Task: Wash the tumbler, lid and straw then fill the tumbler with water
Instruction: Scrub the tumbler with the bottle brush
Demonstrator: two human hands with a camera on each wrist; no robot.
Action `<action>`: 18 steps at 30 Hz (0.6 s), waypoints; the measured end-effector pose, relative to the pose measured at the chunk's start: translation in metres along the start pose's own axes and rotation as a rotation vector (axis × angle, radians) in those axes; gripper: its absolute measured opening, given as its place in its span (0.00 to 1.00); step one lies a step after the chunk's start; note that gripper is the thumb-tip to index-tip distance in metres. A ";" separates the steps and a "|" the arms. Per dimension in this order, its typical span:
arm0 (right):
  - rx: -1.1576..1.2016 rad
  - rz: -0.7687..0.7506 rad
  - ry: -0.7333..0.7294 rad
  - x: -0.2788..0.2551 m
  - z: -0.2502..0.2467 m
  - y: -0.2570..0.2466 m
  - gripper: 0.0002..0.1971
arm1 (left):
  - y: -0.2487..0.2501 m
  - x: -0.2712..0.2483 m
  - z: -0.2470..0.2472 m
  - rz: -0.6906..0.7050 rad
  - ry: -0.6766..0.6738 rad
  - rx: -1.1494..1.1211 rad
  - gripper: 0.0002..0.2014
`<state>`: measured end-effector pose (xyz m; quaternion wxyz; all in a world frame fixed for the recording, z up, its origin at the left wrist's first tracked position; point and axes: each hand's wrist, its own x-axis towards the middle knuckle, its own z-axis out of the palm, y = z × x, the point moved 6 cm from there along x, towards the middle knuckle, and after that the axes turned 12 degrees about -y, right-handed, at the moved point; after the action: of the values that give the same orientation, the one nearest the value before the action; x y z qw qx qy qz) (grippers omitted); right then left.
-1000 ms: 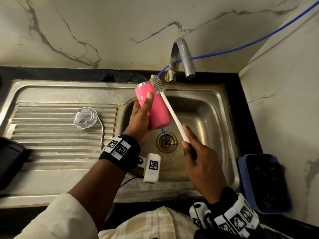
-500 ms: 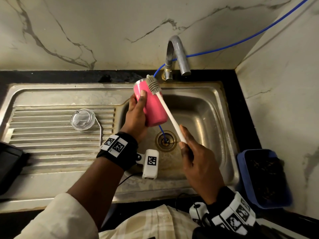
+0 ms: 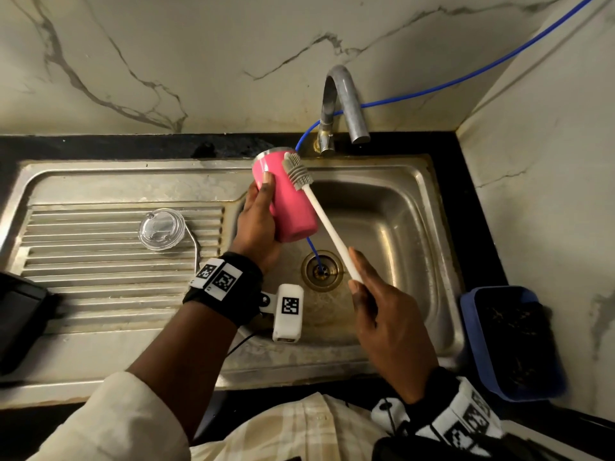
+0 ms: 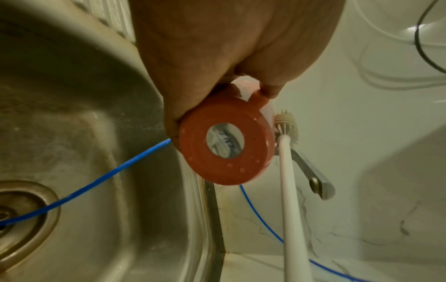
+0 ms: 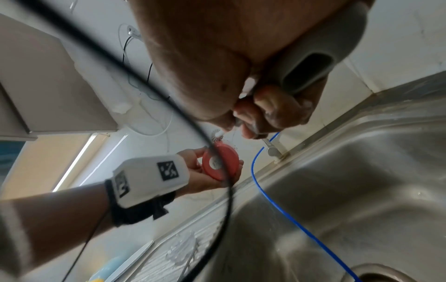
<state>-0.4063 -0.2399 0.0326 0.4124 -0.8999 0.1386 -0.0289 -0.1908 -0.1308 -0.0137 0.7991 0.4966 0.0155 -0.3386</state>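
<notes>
Pink, wet, likely slippery tumbler point(image 3: 289, 197) tilted above the sink point(image 3: 402, 227) drain, clasped mid-body by left hand point(image 3: 256, 224); bottle brush point(image 3: 319, 211) pinched in right hand point(image 3: 389, 324), bristles against its wall; best gripped around the middle.

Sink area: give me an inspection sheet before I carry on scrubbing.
Surface: steel sink with ribbed drainboard; no water seen at the tap.
Job's things: pink tumbler held tilted over the basin; clear lid and metal straw on the drainboard.
Clutter: blue tub right of the sink; black object at left edge.
Grips: left hand holds the tumbler; right hand holds the bottle brush, bristle head against the tumbler's outside near the rim.
Cables: blue tube runs from the wall into the drain.
Surroundings: marble-pattern walls.
</notes>
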 end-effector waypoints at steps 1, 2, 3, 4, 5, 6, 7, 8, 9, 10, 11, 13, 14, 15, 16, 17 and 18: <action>0.017 -0.008 -0.016 -0.005 0.002 -0.001 0.27 | 0.001 0.001 -0.003 0.003 0.008 0.000 0.28; 0.023 -0.010 -0.017 -0.007 0.003 -0.001 0.27 | 0.002 0.001 -0.004 0.005 0.006 0.004 0.27; 0.016 -0.009 -0.002 -0.006 0.002 -0.001 0.27 | 0.001 0.000 -0.002 0.005 -0.005 0.009 0.26; 0.001 -0.002 0.022 -0.003 0.000 0.000 0.26 | -0.001 -0.001 0.000 0.004 -0.023 0.017 0.26; -0.015 0.007 0.046 0.002 -0.002 0.000 0.26 | -0.004 -0.002 0.005 -0.001 -0.043 0.023 0.28; -0.026 0.016 0.063 0.006 -0.004 0.001 0.25 | -0.005 -0.004 0.008 -0.006 -0.055 0.019 0.31; -0.031 0.022 0.067 0.009 -0.004 0.001 0.25 | -0.005 -0.005 0.011 -0.010 -0.060 0.009 0.34; -0.028 0.023 0.061 0.010 -0.004 0.001 0.26 | -0.004 -0.006 0.012 -0.013 -0.061 -0.002 0.35; -0.018 0.019 0.052 0.009 -0.004 0.000 0.26 | -0.002 -0.005 0.011 -0.015 -0.051 -0.007 0.36; -0.008 0.012 0.039 0.006 -0.004 -0.002 0.26 | 0.001 -0.005 0.010 -0.012 -0.039 -0.010 0.38; 0.001 0.004 0.023 0.002 -0.003 -0.003 0.27 | 0.005 -0.004 0.008 -0.007 -0.028 -0.014 0.39; 0.026 0.005 -0.002 -0.005 -0.003 -0.005 0.27 | 0.011 -0.003 0.007 0.005 -0.015 0.004 0.36; 0.031 0.008 -0.001 -0.006 -0.004 -0.006 0.27 | 0.012 -0.004 0.007 0.010 -0.006 0.033 0.30; 0.026 0.010 0.011 -0.004 -0.005 -0.006 0.27 | 0.011 -0.004 0.008 0.007 -0.009 0.058 0.26; 0.009 0.012 0.028 -0.001 -0.007 -0.006 0.26 | 0.009 -0.005 0.010 0.001 -0.023 0.078 0.25; -0.014 0.016 0.046 0.004 -0.008 -0.006 0.26 | 0.005 -0.007 0.013 -0.005 -0.037 0.079 0.26; -0.035 0.021 0.060 0.009 -0.009 -0.006 0.26 | 0.002 -0.009 0.016 -0.010 -0.041 0.070 0.29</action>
<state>-0.3982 -0.2453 0.0429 0.3928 -0.9041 0.1608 -0.0490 -0.2011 -0.1387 -0.0007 0.7798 0.5169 -0.0103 -0.3530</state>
